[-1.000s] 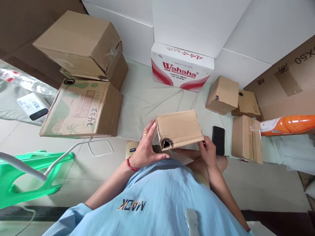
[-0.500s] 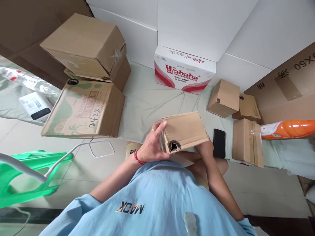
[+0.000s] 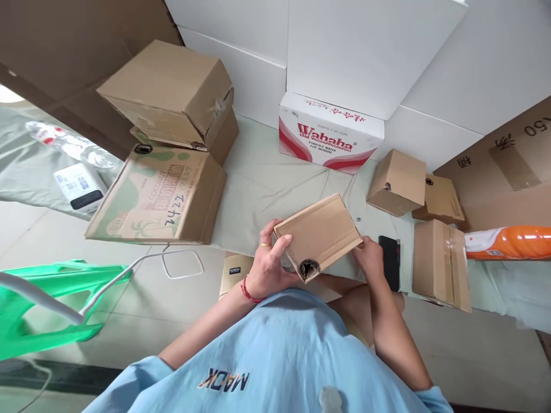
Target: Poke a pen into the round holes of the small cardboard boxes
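Observation:
A small brown cardboard box (image 3: 321, 232) is held tilted above the front edge of the cloth-covered surface, close to the blue shirt. Its near corner has a round, dark-rimmed hole. My left hand (image 3: 272, 261), with a ring and a red bracelet, grips the box's left end, thumb and fingers around the edge. At the box's right corner is my right hand (image 3: 369, 259), its fingers closed on the edge and partly hidden. A black phone (image 3: 390, 263) lies just right of that hand.
A red-and-white Wahaha box (image 3: 330, 135) stands at the back against white panels. Large cartons (image 3: 157, 198) are stacked on the left. Smaller boxes (image 3: 398, 180) and an orange bottle (image 3: 519, 243) are on the right. A green stool (image 3: 64, 269) stands at lower left.
The held box has turned, its right end tipping up. My right hand has moved a little right along its edge. The whole view has shifted slightly.

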### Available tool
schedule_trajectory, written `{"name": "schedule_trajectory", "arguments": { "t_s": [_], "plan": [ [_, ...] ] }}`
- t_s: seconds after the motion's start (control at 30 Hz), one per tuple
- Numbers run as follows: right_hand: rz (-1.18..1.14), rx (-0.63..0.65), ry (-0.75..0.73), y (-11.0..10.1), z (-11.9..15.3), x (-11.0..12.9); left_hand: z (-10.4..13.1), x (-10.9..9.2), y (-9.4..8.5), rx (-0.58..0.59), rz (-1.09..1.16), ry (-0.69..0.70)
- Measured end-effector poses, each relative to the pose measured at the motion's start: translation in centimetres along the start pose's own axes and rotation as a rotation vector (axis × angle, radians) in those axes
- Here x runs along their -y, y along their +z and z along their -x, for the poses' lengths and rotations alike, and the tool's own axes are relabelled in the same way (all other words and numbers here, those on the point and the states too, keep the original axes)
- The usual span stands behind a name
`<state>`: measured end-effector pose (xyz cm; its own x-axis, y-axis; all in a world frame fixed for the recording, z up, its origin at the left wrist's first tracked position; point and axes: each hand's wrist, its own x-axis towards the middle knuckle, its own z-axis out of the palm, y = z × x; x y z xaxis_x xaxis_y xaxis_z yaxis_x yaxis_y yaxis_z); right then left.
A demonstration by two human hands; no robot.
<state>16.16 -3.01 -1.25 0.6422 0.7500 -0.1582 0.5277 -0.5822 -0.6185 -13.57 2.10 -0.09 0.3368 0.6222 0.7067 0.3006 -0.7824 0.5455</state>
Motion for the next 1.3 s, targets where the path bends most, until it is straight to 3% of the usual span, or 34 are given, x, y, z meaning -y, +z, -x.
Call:
{"name": "schedule_trajectory", "arguments": {
  "t_s": [0.1, 0.2, 0.3, 0.4, 0.5, 0.77, 1.1, 1.3],
  "plan": [
    [-0.218, -0.172, 0.026, -2.6, 1.6, 0.1, 0.3, -0.1, 0.2, -0.001, -0.001, -0.016],
    [-0.546, -0.277, -0.028, -5.2, 4.8, 1.6, 0.2, 0.0, 0.4, 0.026, 0.011, 0.013],
    [-0.894, -0.129, -0.261, -6.9, 8.6, 4.2, 0.0, 0.0, 0.9, 0.080, 0.027, 0.025],
    [-0.798, 0.142, -0.541, -7.3, 11.3, 6.7, -0.2, -0.2, 1.5, 0.111, 0.019, 0.017],
    [-0.633, 0.264, -0.716, -6.5, 12.0, 8.3, -0.2, -0.4, 1.7, 0.111, 0.006, 0.005],
    [-0.332, 0.192, -0.912, -5.1, 11.5, 10.7, -0.2, -0.1, 1.5, 0.090, 0.000, -0.003],
    [-0.260, 0.171, -0.962, -5.1, 11.2, 11.5, -0.1, 0.2, 1.6, 0.083, 0.012, -0.006],
    [-0.335, 0.212, -0.892, -5.2, 11.2, 11.4, 0.3, 0.2, 1.7, 0.086, 0.019, -0.003]
  ]
}}
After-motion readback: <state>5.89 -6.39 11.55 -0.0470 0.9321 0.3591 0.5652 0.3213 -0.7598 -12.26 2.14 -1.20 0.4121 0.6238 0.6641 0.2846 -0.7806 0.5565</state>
